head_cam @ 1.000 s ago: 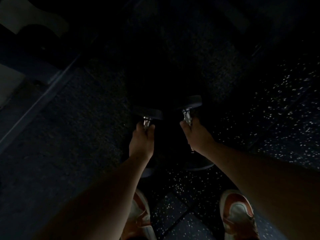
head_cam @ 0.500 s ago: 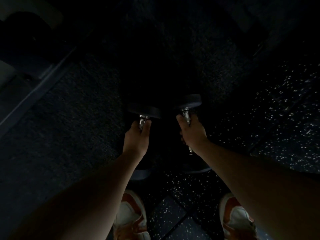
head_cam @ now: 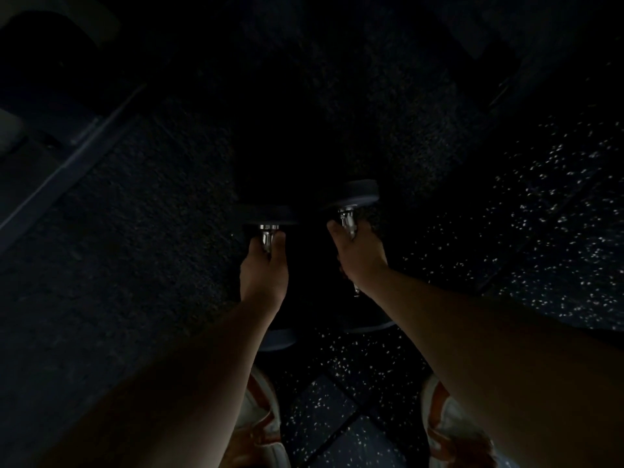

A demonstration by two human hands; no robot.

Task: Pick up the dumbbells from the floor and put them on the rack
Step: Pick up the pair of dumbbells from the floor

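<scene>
In dim light, the left hand [head_cam: 265,271] grips one dumbbell [head_cam: 268,219] by its handle; the right hand [head_cam: 361,256] grips another dumbbell [head_cam: 358,195], above the speckled floor [head_cam: 540,214].

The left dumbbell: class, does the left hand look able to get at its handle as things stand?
Probably yes. The left hand is already wrapped around the chrome handle of the left dumbbell, with nothing between them. The right hand grips the other dumbbell, well clear.

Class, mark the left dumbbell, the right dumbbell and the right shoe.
left dumbbell [head_cam: 269,238], head view, chrome handle.
right dumbbell [head_cam: 358,194], head view, far black weight head.
right shoe [head_cam: 456,430], head view, white-and-orange upper.
</scene>
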